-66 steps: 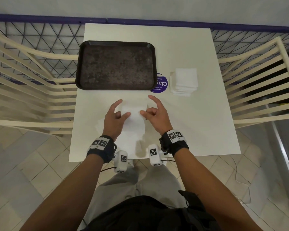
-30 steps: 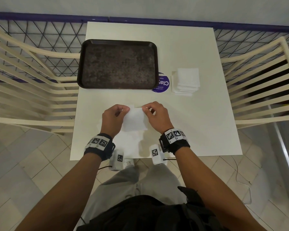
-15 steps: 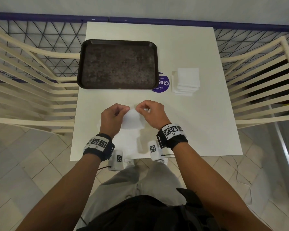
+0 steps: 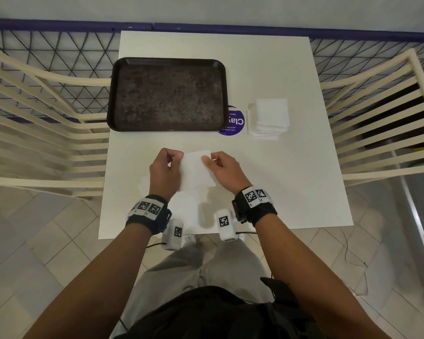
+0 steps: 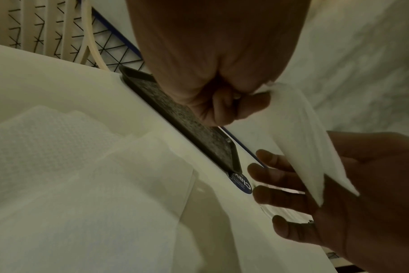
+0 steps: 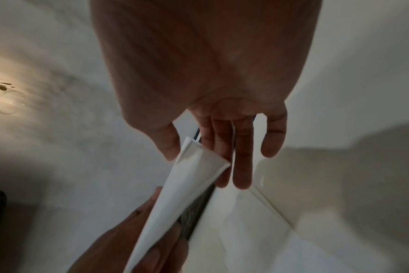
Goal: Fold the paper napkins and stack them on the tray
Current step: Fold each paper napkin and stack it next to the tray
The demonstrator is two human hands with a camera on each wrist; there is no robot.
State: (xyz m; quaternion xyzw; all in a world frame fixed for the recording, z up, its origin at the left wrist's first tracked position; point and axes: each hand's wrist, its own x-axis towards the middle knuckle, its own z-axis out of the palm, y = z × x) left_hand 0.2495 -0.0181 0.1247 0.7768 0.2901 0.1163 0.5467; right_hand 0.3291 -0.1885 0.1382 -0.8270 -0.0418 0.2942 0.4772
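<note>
A folded white napkin (image 4: 196,170) hangs just above the table between my two hands. My left hand (image 4: 179,156) pinches its far left corner with curled fingers, as the left wrist view shows (image 5: 257,93). Thumb and forefinger of my right hand (image 4: 207,159) pinch the far right corner, the other fingers straight (image 6: 243,166). In both wrist views the napkin (image 5: 299,142) (image 6: 189,177) looks like a narrow folded strip seen edge-on. The dark tray (image 4: 167,94) lies empty beyond my hands. A stack of square napkins (image 4: 269,117) sits to its right.
Unfolded napkins (image 4: 185,206) (image 5: 58,166) lie flat on the white table (image 4: 291,179) under my wrists. A round purple sticker (image 4: 234,121) shows between tray and stack. Cream slatted chairs (image 4: 34,133) flank the table, with a mesh railing behind.
Both hands went from pressing the napkin flat to pinching its far corners. They drew close together, and now they have parted again with the napkin lifted between them.
</note>
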